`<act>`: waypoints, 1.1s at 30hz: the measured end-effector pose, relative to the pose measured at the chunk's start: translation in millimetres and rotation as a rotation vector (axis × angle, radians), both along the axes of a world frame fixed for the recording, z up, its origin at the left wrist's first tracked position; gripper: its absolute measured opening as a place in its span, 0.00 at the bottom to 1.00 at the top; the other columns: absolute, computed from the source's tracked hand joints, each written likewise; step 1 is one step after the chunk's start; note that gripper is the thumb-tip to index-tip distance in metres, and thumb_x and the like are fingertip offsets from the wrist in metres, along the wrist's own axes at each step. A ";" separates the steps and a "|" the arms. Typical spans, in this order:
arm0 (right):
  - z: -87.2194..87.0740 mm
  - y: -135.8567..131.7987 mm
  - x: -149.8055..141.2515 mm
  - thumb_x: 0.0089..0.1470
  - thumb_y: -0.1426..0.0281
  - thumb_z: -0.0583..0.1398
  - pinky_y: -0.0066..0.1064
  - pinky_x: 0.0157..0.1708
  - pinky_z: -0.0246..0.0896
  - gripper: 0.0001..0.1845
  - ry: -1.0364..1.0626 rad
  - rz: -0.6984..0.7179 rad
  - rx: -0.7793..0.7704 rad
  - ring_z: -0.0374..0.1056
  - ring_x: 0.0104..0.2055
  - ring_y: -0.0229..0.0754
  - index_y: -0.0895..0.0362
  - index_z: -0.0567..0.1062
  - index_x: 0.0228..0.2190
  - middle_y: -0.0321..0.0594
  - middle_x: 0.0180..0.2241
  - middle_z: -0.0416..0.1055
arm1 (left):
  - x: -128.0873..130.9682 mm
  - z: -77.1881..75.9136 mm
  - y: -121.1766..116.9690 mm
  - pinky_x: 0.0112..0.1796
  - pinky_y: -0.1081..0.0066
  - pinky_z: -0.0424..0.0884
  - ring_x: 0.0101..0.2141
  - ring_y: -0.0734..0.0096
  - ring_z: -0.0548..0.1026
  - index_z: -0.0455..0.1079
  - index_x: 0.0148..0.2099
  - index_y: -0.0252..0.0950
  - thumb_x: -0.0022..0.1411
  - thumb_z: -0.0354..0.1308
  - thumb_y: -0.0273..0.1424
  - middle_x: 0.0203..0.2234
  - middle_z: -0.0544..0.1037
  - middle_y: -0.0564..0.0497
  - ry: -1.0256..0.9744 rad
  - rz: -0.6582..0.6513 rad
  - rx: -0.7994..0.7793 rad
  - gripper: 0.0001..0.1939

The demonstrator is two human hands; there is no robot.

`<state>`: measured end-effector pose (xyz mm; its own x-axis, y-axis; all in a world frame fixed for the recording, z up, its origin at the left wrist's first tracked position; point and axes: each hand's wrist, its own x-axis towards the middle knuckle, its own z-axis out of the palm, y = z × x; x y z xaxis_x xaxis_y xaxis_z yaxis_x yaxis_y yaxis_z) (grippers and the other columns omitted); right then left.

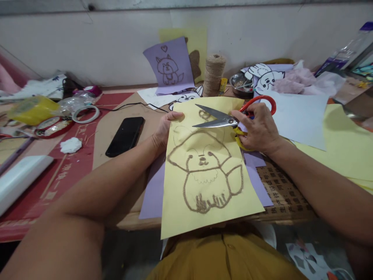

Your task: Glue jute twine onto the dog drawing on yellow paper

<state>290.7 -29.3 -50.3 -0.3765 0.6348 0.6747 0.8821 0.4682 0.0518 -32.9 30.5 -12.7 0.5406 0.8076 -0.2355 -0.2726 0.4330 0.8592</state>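
Observation:
A yellow paper sheet (210,229) tilts toward me over the table edge, with a fox-like animal outlined in brown twine and a small heart above it. Pencil lines show at the ears and chest. My left hand (165,130) pinches the sheet's upper left edge, thumb on the front and the other fingers behind. In my right hand (259,126) are scissors (218,118) with one red and one yellow handle. Their blades are spread and point left across the sheet, near the heart. Beneath the yellow sheet lie purple sheets (153,192), mostly hidden.
A black phone (125,136) lies to the left, near a white tape roll (85,114) and yellow tape (33,109). At the back stand a purple fox picture (171,64) and a twine spool (214,76). A metal bowl (241,83) and yellow sheets (344,144) are on the right.

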 end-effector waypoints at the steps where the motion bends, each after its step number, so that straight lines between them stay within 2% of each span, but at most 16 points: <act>1: -0.1 0.3 -0.2 0.52 0.69 0.68 0.65 0.56 0.66 0.41 0.004 -0.010 -0.017 0.65 0.54 0.64 0.46 0.73 0.67 0.53 0.54 0.67 | 0.3 -0.1 -1.0 0.58 0.46 0.84 0.55 0.38 0.87 0.75 0.68 0.27 0.56 0.59 0.36 0.46 0.90 0.41 -0.004 -0.007 0.003 0.39; 6: 0.4 0.3 -0.6 0.57 0.63 0.66 0.66 0.56 0.67 0.35 -0.012 -0.054 -0.029 0.65 0.54 0.65 0.46 0.74 0.65 0.54 0.55 0.67 | 1.6 -3.5 -1.4 0.59 0.45 0.83 0.55 0.35 0.86 0.77 0.66 0.28 0.54 0.60 0.38 0.46 0.90 0.40 -0.022 -0.030 0.012 0.39; 11: -0.4 1.4 2.3 0.55 0.68 0.66 0.62 0.53 0.69 0.40 -0.053 -0.035 0.037 0.65 0.51 0.61 0.44 0.73 0.69 0.51 0.51 0.67 | 1.9 -6.9 2.7 0.60 0.44 0.82 0.54 0.35 0.87 0.77 0.67 0.28 0.53 0.61 0.38 0.46 0.90 0.40 -0.028 -0.037 0.020 0.40; 18: -0.8 3.2 3.7 0.62 0.72 0.62 0.54 0.47 0.73 0.35 -0.067 0.024 0.169 0.65 0.47 0.55 0.42 0.76 0.68 0.49 0.47 0.68 | 4.0 -7.6 1.6 0.60 0.46 0.82 0.54 0.37 0.87 0.77 0.67 0.27 0.54 0.60 0.38 0.46 0.90 0.40 -0.030 -0.012 0.017 0.39; 25: 1.4 4.5 2.2 0.63 0.67 0.63 0.56 0.50 0.74 0.28 0.031 0.025 0.014 0.65 0.45 0.54 0.43 0.81 0.63 0.48 0.45 0.67 | 3.7 -8.0 1.2 0.61 0.45 0.82 0.54 0.36 0.87 0.76 0.68 0.26 0.54 0.60 0.38 0.47 0.90 0.39 -0.048 -0.041 0.006 0.40; 33: 3.3 3.3 1.8 0.65 0.66 0.63 0.54 0.48 0.75 0.29 0.026 0.019 -0.015 0.66 0.45 0.55 0.43 0.80 0.65 0.48 0.44 0.69 | 3.5 -7.5 0.2 0.61 0.44 0.82 0.56 0.36 0.86 0.76 0.68 0.27 0.56 0.60 0.37 0.48 0.90 0.39 -0.051 -0.061 -0.014 0.39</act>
